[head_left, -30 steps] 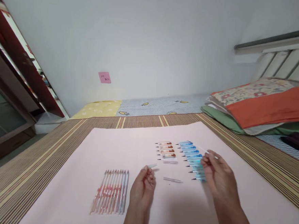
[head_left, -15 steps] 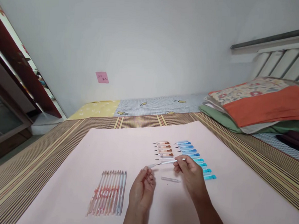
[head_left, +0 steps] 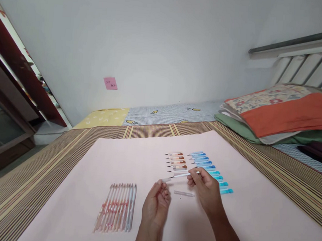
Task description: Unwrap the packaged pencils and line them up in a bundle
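Observation:
My right hand [head_left: 205, 189] pinches a thin white pen refill [head_left: 183, 174] that points left, its dark tip close to a small clear cap [head_left: 165, 180] pinched in my left hand [head_left: 157, 203]. Cap and tip look just apart. A clear pen barrel [head_left: 183, 193] lies on the pink sheet [head_left: 125, 158] between my hands. Behind them lie a row of brown pen parts [head_left: 177, 161] and a row of blue pen parts [head_left: 209, 169]. A row of several clear pens [head_left: 117, 212] lies to the left.
The pink sheet covers a striped mat [head_left: 35, 178] on a bed. Folded blankets and an orange pillow [head_left: 282, 114] are stacked at the right by a metal headboard [head_left: 305, 61]. A dark wooden cabinet [head_left: 11, 88] stands at the left, and a pink note [head_left: 110, 83] is stuck on the wall.
My right hand came from the blue row at the right toward the middle, bringing the white refill's tip up to the cap in my left hand. My left hand barely shifted.

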A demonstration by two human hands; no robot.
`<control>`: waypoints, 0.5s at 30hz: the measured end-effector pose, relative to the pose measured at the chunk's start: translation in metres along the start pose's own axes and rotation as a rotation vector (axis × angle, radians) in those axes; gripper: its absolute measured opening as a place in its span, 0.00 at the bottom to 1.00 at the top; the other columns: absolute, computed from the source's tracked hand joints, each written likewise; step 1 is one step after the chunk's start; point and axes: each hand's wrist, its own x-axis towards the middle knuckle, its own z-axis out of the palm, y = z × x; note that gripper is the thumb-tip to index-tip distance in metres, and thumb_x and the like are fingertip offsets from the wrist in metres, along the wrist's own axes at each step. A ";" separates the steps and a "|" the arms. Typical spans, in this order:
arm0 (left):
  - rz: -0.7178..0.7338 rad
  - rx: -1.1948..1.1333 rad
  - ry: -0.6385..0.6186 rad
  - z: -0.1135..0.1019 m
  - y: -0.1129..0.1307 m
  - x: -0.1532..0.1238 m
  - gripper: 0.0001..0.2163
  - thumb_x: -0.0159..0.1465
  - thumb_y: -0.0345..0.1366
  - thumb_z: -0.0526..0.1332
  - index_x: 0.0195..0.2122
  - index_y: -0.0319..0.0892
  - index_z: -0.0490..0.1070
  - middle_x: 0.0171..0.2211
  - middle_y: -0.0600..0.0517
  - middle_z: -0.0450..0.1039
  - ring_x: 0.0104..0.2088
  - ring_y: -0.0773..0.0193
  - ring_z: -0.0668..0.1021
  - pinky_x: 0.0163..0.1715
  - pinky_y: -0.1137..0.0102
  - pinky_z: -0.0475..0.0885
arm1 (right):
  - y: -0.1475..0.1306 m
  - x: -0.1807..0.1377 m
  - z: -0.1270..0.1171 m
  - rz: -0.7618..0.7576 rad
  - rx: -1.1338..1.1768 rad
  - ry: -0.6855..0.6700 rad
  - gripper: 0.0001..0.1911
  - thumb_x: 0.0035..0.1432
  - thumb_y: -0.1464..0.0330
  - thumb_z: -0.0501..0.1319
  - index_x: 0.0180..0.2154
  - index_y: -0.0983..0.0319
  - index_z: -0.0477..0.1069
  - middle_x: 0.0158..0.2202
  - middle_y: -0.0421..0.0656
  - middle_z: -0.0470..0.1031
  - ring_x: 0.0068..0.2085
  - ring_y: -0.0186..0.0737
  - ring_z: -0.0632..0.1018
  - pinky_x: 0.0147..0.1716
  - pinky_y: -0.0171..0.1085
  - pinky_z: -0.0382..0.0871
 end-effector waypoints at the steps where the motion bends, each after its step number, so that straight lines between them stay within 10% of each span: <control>1: -0.002 -0.003 0.000 -0.001 0.000 0.001 0.05 0.64 0.25 0.60 0.30 0.36 0.70 0.25 0.50 0.71 0.20 0.73 0.70 0.19 0.79 0.68 | -0.001 0.000 -0.001 -0.002 0.008 0.012 0.18 0.57 0.52 0.63 0.32 0.61 0.74 0.26 0.42 0.75 0.26 0.37 0.74 0.29 0.35 0.70; 15: 0.057 0.013 -0.032 -0.002 -0.001 0.002 0.04 0.62 0.26 0.63 0.29 0.36 0.71 0.26 0.50 0.72 0.20 0.73 0.71 0.20 0.79 0.67 | -0.002 -0.001 -0.002 -0.021 -0.030 -0.022 0.17 0.58 0.53 0.63 0.32 0.61 0.74 0.26 0.41 0.75 0.27 0.36 0.74 0.29 0.34 0.69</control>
